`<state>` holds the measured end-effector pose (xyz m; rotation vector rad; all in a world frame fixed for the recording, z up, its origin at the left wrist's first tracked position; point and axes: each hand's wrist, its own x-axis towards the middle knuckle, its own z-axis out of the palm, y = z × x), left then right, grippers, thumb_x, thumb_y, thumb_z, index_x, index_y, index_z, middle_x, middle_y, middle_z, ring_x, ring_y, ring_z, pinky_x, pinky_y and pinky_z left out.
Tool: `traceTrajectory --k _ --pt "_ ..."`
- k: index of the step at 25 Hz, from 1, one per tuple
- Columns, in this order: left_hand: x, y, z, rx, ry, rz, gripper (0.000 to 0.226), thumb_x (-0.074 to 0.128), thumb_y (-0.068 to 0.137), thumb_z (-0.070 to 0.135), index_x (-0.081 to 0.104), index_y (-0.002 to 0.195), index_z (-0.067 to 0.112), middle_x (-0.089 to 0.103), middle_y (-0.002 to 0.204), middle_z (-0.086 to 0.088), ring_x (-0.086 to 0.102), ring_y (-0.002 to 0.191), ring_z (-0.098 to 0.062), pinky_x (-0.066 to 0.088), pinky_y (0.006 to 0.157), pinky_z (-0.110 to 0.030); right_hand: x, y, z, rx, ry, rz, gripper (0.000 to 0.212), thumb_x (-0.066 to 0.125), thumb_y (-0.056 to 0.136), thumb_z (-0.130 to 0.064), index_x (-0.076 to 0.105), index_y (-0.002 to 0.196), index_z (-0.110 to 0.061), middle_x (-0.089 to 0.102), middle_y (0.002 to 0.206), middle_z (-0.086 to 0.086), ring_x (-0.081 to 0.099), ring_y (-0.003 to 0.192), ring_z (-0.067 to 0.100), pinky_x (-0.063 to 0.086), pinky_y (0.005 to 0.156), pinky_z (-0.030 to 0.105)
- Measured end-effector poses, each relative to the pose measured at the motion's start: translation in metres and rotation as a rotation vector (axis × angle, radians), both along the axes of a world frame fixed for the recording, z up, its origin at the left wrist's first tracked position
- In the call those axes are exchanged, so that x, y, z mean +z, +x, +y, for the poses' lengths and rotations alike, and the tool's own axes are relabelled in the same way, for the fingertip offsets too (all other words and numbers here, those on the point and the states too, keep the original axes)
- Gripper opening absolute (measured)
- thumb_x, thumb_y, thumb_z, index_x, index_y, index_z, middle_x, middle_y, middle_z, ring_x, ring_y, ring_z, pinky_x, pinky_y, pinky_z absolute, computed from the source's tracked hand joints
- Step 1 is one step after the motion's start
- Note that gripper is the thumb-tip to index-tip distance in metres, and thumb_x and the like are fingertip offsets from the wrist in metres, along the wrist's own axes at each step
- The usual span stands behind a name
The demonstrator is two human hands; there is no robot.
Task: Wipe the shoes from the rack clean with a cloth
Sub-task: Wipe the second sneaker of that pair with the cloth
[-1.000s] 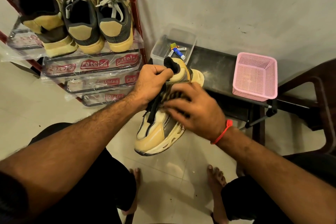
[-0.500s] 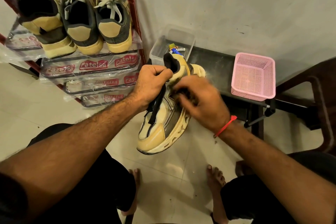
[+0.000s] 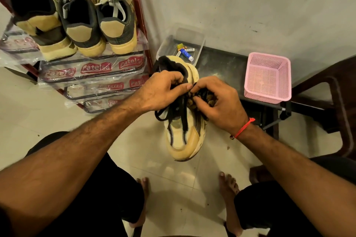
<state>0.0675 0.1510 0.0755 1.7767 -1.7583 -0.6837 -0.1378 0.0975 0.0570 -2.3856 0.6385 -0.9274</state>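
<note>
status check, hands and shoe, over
Left hand grips the shoe at its collar. Right hand pinches a crumpled cloth against the laces. Nothing in the way.

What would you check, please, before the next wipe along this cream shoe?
1. Shoe held firmly: ok, left hand grips the cream shoe at its collar.
2. Cloth in hand: ok, right hand pinches the dark patterned cloth.
3. Laces out of the way: not ok, black laces hang loose over the upper.
4. Toe clean: cannot tell.
5. Shoes left to do: three shoes sit on the rack.
</note>
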Motion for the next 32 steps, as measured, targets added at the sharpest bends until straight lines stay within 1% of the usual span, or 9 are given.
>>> traceTrajectory --k 2,4,6,8,11,16,22,28,32 --pt "-0.004 0.001 0.0 -0.113 -0.058 -0.141 0.033 0.059 0.101 0.036 0.06 0.081 0.01 0.059 0.073 0.001 0.059 0.076 -0.006 0.045 0.108 -0.041 -0.002 -0.004 -0.004 0.017 0.014 0.036 0.018 0.072 0.084 -0.009 0.068 0.101 -0.012 0.066 0.102 -0.001 0.061 0.099 0.015 0.051 0.089 0.046" --pt "-0.004 -0.001 0.0 -0.186 -0.135 -0.165 0.025 0.057 0.103 0.027 0.052 0.081 0.016 0.049 0.071 0.012 0.054 0.076 0.008 0.026 0.121 -0.029 -0.002 -0.007 -0.008 0.042 0.039 0.054 0.017 0.072 0.085 -0.01 0.068 0.102 -0.012 0.066 0.101 -0.002 0.061 0.098 0.013 0.052 0.091 0.042" --pt "-0.003 -0.004 0.003 -0.239 -0.174 -0.137 0.018 0.052 0.105 0.022 0.047 0.089 0.017 0.047 0.075 0.009 0.052 0.072 0.011 0.037 0.094 -0.01 0.001 -0.009 -0.012 0.021 0.064 0.037 0.018 0.071 0.086 -0.011 0.068 0.104 -0.011 0.066 0.103 -0.002 0.061 0.099 0.011 0.053 0.092 0.034" --pt "-0.001 -0.006 0.008 -0.271 -0.181 -0.117 0.013 0.047 0.107 0.021 0.045 0.096 0.015 0.046 0.075 0.008 0.052 0.068 0.007 0.04 0.064 -0.013 0.003 -0.01 -0.014 -0.027 0.108 0.013 0.02 0.072 0.086 -0.011 0.068 0.105 -0.012 0.066 0.104 -0.001 0.061 0.1 0.01 0.052 0.093 0.028" --pt "-0.004 -0.007 0.009 -0.246 -0.123 -0.125 0.016 0.039 0.109 0.032 0.045 0.102 0.019 0.047 0.068 0.01 0.051 0.058 -0.007 0.039 0.048 -0.019 0.001 -0.011 -0.015 -0.09 0.164 0.023 0.019 0.073 0.086 -0.014 0.068 0.105 -0.015 0.065 0.105 -0.004 0.06 0.1 0.007 0.051 0.093 0.023" --pt "-0.012 -0.006 0.004 -0.077 -0.075 -0.041 0.025 0.035 0.111 0.031 0.05 0.107 0.011 0.058 0.08 -0.006 0.055 0.066 -0.011 0.042 0.055 -0.02 0.004 -0.008 -0.008 -0.055 0.135 0.031 0.017 0.074 0.086 -0.014 0.069 0.102 -0.015 0.065 0.101 -0.004 0.061 0.095 0.008 0.051 0.09 0.021" --pt "-0.005 -0.002 0.004 -0.07 0.099 -0.068 0.022 0.034 0.11 0.035 0.045 0.104 0.018 0.054 0.076 0.006 0.056 0.061 0.001 0.039 0.054 -0.014 0.003 -0.006 -0.005 0.067 0.066 0.114 0.016 0.072 0.087 -0.017 0.069 0.103 -0.015 0.067 0.104 -0.001 0.062 0.099 0.014 0.053 0.093 0.037" --pt "-0.009 -0.007 0.005 0.038 0.034 -0.222 0.035 0.028 0.108 0.049 0.048 0.11 0.02 0.063 0.084 0.003 0.064 0.076 -0.018 0.055 0.07 -0.047 0.0 -0.008 -0.01 0.0 0.093 0.136 0.016 0.071 0.087 -0.015 0.069 0.102 -0.014 0.066 0.102 -0.001 0.062 0.097 0.013 0.053 0.089 0.039" --pt "-0.008 0.0 0.0 0.254 0.007 -0.204 0.032 0.03 0.109 0.047 0.048 0.103 0.021 0.061 0.083 0.004 0.062 0.078 -0.021 0.051 0.072 -0.045 0.007 -0.003 0.0 0.104 0.035 0.173 0.013 0.07 0.085 -0.018 0.07 0.098 -0.015 0.067 0.099 -0.002 0.063 0.094 0.016 0.053 0.087 0.041"
